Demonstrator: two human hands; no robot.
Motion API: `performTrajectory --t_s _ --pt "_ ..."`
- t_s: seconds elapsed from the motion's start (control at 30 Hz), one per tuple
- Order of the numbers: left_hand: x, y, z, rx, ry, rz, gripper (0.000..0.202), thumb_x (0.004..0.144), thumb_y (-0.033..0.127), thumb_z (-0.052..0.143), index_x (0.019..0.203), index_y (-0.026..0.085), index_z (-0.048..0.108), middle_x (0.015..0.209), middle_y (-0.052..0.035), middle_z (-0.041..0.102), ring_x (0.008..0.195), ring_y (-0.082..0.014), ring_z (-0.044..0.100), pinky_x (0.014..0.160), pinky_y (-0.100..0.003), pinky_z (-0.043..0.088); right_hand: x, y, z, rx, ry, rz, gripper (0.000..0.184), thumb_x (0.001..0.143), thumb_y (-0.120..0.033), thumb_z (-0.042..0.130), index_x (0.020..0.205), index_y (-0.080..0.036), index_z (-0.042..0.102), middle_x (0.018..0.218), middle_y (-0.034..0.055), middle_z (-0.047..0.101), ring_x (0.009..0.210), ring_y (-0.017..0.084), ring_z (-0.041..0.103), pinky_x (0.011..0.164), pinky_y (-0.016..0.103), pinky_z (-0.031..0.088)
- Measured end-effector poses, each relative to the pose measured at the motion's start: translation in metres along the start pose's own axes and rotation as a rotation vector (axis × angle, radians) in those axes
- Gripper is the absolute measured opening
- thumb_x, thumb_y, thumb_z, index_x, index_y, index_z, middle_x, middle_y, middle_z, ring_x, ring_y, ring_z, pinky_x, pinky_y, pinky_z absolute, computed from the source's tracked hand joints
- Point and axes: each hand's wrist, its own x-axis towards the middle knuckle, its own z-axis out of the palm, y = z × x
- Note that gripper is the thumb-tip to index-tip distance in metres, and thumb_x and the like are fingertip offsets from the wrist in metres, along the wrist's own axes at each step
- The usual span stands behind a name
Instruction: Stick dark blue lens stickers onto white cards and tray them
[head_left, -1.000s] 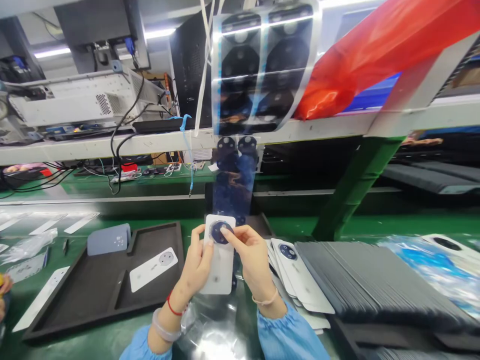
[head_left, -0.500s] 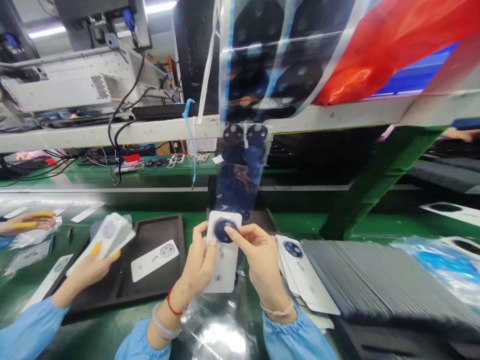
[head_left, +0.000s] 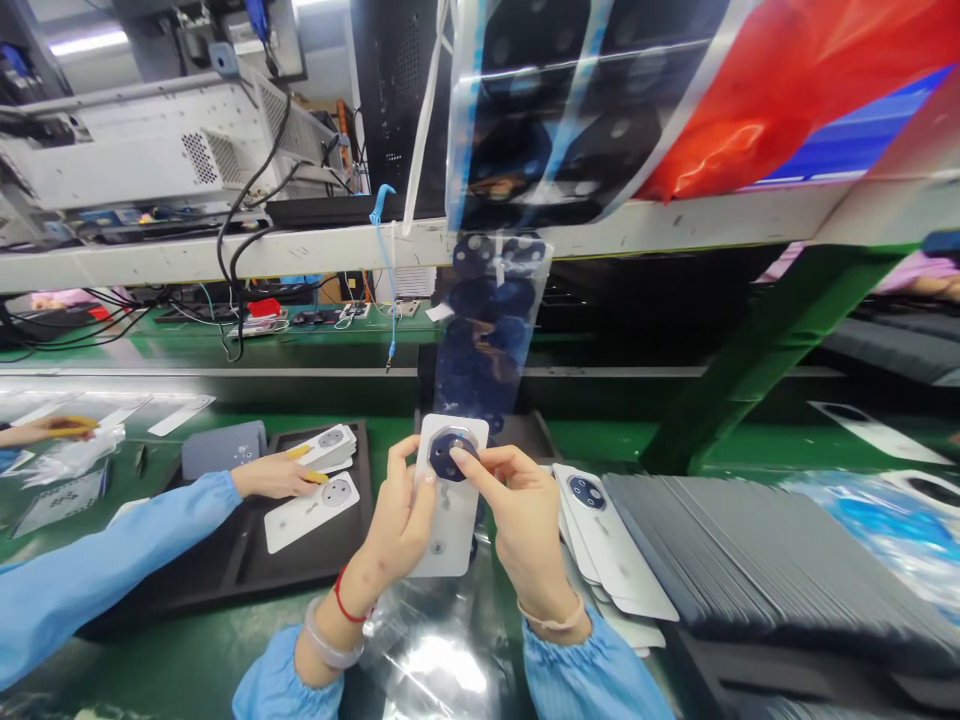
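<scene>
My left hand grips the left edge of a white phone back panel, held upright in front of me. Near the panel's top lies a dark round camera film with small holes. The thumb and fingers of my right hand are closed at the film's right edge, the thumb on its face. Behind the panel hangs a clear strip bearing dark round films. To the right of my right hand lies a loose stack of white panels, the top one with a dark round piece.
A co-worker's hand in yellow finger covers holds white panels over a black tray at left. Many grey sheets stand packed in a tray at right. A green post and a white shelf edge stand beyond.
The co-worker's hand has brought its white panels rightward, to the tray's far side. My hands keep nearly the same grip on the panel and film; the view has shifted slightly.
</scene>
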Motion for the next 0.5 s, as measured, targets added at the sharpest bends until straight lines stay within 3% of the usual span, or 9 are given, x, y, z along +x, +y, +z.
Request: performTrajectory --t_s 0.23,0.5 --pt "-0.0003 0.0008 0.0015 -0.016 0.005 0.014 0.041 0.102 0.05 0.044 0.128 0.02 0.036 0.068 0.003 0.064 0.051 -0.0112 0.05 0.05 -0.022 0.036 0.001 0.0009 0.0002 0.021 0.003 0.006 0.033 0.062 -0.047 0.091 0.066 -0.02 0.073 0.065 -0.0007 0.068 0.063 0.015 0.049 0.065 0.03 0.036" --pt "-0.0007 0.0034 -0.0009 -0.006 -0.018 0.006 0.039 0.102 0.049 0.044 0.128 0.02 0.036 0.068 0.0037 0.063 0.052 -0.0116 0.052 0.051 -0.022 0.039 0.0026 -0.0021 -0.002 0.026 -0.027 0.019 0.031 0.063 -0.044 0.091 0.065 -0.02 0.072 0.066 -0.0005 0.068 0.064 0.016 0.051 0.066 0.031 0.037"
